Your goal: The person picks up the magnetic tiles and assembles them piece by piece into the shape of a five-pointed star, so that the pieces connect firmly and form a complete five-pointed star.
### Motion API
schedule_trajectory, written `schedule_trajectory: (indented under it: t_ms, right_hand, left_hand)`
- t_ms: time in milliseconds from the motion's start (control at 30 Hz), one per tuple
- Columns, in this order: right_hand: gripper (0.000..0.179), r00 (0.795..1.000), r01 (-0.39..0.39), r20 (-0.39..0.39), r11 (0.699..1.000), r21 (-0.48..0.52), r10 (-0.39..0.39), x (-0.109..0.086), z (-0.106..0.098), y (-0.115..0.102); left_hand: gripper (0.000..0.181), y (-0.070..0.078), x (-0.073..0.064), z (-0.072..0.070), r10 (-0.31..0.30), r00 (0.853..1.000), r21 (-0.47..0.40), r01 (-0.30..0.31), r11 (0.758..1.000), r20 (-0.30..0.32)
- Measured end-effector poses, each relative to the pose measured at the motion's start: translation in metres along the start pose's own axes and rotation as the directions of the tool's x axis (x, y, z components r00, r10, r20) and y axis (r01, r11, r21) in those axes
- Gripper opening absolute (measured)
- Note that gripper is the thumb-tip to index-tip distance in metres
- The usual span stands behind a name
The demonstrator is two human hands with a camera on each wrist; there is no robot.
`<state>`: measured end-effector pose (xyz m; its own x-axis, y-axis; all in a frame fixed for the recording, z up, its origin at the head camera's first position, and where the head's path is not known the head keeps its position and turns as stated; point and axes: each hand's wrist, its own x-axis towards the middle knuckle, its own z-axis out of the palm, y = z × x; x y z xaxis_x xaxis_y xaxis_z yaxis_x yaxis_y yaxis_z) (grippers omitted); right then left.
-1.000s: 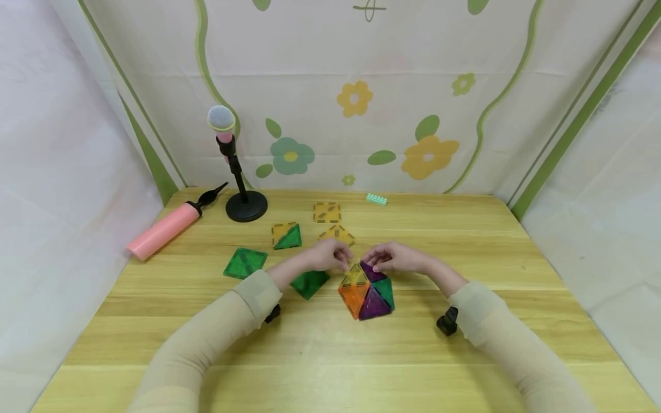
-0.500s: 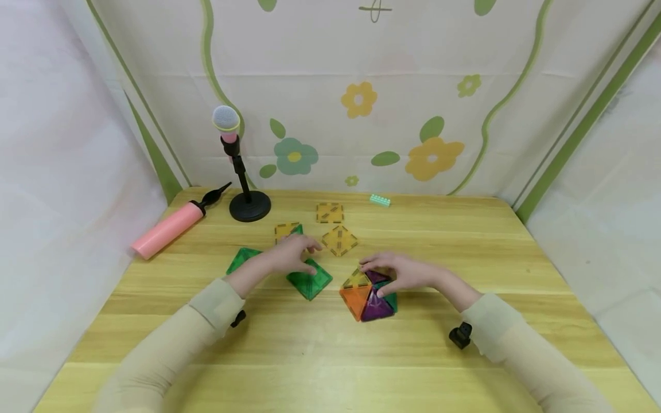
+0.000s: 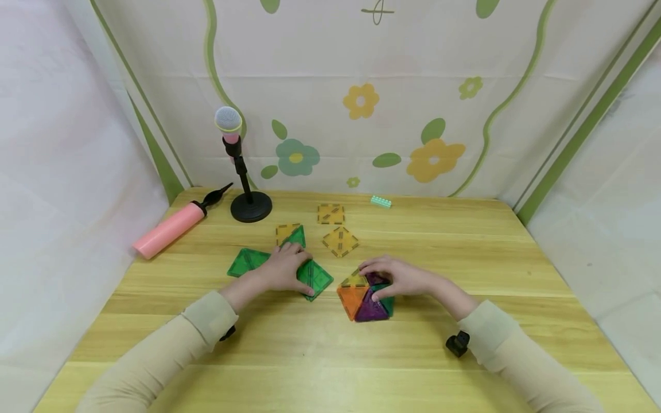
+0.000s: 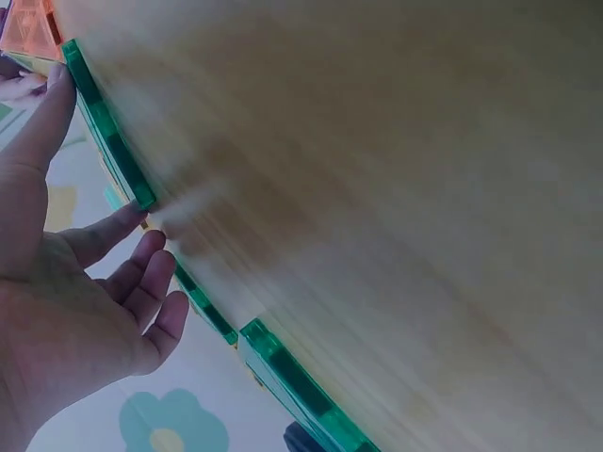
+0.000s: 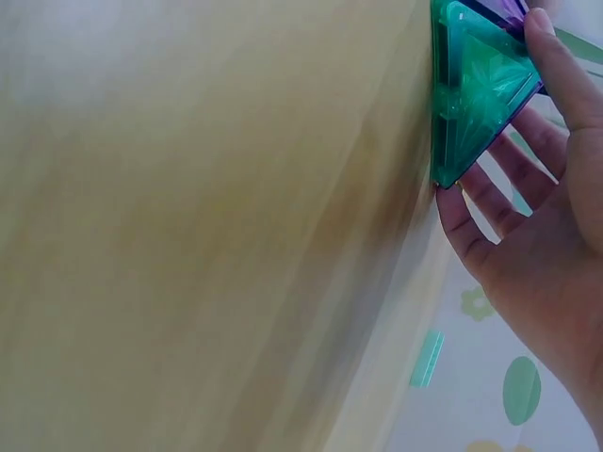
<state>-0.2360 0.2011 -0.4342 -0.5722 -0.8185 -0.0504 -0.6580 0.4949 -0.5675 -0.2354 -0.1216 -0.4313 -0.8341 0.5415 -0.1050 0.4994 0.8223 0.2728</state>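
My left hand (image 3: 280, 269) spans a pair of flat green triangular magnetic tiles (image 3: 321, 277) that lie together as a square on the table. In the left wrist view, its thumb and index finger grip opposite corners of the green tile (image 4: 108, 127). My right hand (image 3: 408, 280) holds a raised pyramid of magnetic tiles (image 3: 353, 300), joined from yellow, orange, purple and teal triangles. Seen from the right wrist, the thumb lies at the top by the purple edge and the fingers reach behind the teal triangle (image 5: 480, 94) to its lower corner. The fingers partly hide the far purple triangle.
Beyond the left hand lie more green tiles (image 3: 241, 263), a green triangle (image 3: 296, 235) on a yellow tile, a yellow square (image 3: 330, 214) and a yellow diamond (image 3: 341, 241). A microphone (image 3: 228, 119) on a stand, a pink pump (image 3: 170, 230) and a mint brick (image 3: 381, 201) are further back.
My left hand has left the pyramid and moved left onto the green tiles. The right hand has shifted from the pyramid's far edge to grip across its top and side.
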Motion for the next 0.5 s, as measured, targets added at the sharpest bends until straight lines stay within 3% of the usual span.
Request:
schedule_trajectory:
  t_ms: [167,500]
  right_hand:
    - [0.06,1.0,-0.011,-0.023,1.0,-0.013,0.011,0.003,0.003,-0.003]
    - [0.06,0.999,-0.039,-0.025,0.999,0.004,0.039,0.011,0.005,-0.003]
  left_hand:
    - [0.087,0.0,0.002,0.002,-0.011,1.0,-0.015,0.011,1.0,0.004]
    - [0.079,0.001,0.002,-0.004,-0.03,0.999,-0.13,0.032,0.991,0.021]
